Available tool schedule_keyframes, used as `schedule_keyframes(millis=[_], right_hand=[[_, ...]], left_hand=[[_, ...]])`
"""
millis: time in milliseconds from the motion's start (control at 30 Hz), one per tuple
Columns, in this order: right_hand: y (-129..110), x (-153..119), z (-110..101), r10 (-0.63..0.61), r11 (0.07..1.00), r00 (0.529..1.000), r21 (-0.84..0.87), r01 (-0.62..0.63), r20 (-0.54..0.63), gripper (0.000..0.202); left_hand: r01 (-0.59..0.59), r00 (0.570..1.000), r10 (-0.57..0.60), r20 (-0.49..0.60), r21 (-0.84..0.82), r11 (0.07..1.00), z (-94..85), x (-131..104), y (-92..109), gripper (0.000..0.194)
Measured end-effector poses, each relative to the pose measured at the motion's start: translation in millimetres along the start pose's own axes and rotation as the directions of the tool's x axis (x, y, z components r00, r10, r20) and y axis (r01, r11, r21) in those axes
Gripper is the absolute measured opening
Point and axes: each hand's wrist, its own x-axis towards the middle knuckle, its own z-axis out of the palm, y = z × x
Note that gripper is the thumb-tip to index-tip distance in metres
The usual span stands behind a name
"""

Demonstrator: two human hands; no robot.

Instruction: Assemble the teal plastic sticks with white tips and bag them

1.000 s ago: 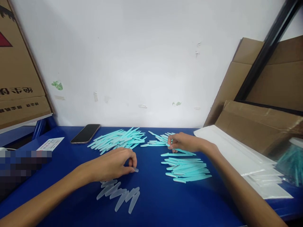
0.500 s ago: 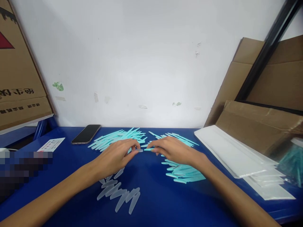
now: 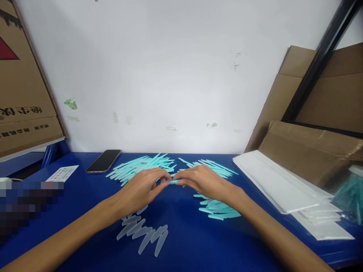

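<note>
Head view: turquoise stick (image 3: pixel 173 182) lies level across the gap between the two hands, above the blue table (image 3: pixel 187 241), its short middle stretch in sight and both ends tucked among the fingertips. Left hand (image 3: pixel 143 187) pinches its left end between thumb and bent fingers, right hand (image 3: pixel 207 182) grips the other end likewise, the fingertips of each close together. Clear covers (image 3: pixel 145 235) lie nearer the viewer, below the left hand; loose turquoise sticks (image 3: pixel 136 169) lie beyond it.
</note>
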Motion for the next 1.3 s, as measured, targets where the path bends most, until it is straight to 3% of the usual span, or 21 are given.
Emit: schedule_keyframes(millis=[200, 467, 633, 733, 800, 867, 967, 1033, 1167, 1300], right_hand=[[-9, -1, 6, 0.087, 0.988, 0.996, 0.124, -0.087, 0.005, 0.017], [-8, -3, 10, -0.003, 0.979, 1.0, 0.205, 0.001, 0.009, 0.019], [1, -3, 3, -0.006, 0.97, 1.0, 0.242, 0.005, 0.002, 0.019], [22, -5, -5, 0.088, 0.971, 0.995, 0.228, -0.074, -0.052, 0.016], [42, -7, -8, 0.171, 0.976, 0.979, 0.158, -0.152, -0.115, 0.012], [60, -10, -10, 0.211, 0.977, 0.963, 0.021, -0.21, -0.165, 0.01], [77, -11, -8, 0.255, 0.955, 0.949, -0.103, -0.277, -0.183, 0.012], [81, -11, -5, 0.292, 0.94, 0.94, -0.127, -0.316, -0.177, 0.013], [83, -9, 4, 0.321, 0.93, 0.934, -0.133, -0.343, -0.157, 0.014], [88, -11, 1, 0.338, 0.918, 0.925, -0.156, -0.365, -0.175, 0.007]], left_hand=[[0.016, 0.999, -0.018, -0.033, -0.087, 0.996, 7.0, 2, 6, 0.024], [0.088, 0.99, -0.116, -0.085, -0.285, 0.955, 8.3, 1, 16, 0.008], [0.07, 0.993, -0.089, -0.073, -0.229, 0.971, 5.2, 2, 12, 0.031], [0.087, 0.992, -0.099, -0.075, -0.154, 0.984, 2.9, 2, 12, 0.039], [0.086, 0.996, -0.088, -0.013, -0.132, 0.988, -0.7, 1, 15, 0.031], [0.072, 0.99, -0.05, 0.135, -0.161, 0.984, -5.8, -2, 19, 0.023], [0.089, 0.93, -0.002, 0.368, -0.219, 0.972, -12.7, -5, 26, 0.025], [0.112, 0.894, -0.01, 0.447, -0.202, 0.973, -14.8, -7, 30, 0.031], [0.122, 0.867, -0.026, 0.498, -0.161, 0.979, -12.9, -8, 31, 0.029], [0.11, 0.883, -0.013, 0.469, -0.181, 0.977, -5.8, -6, 25, 0.02]])
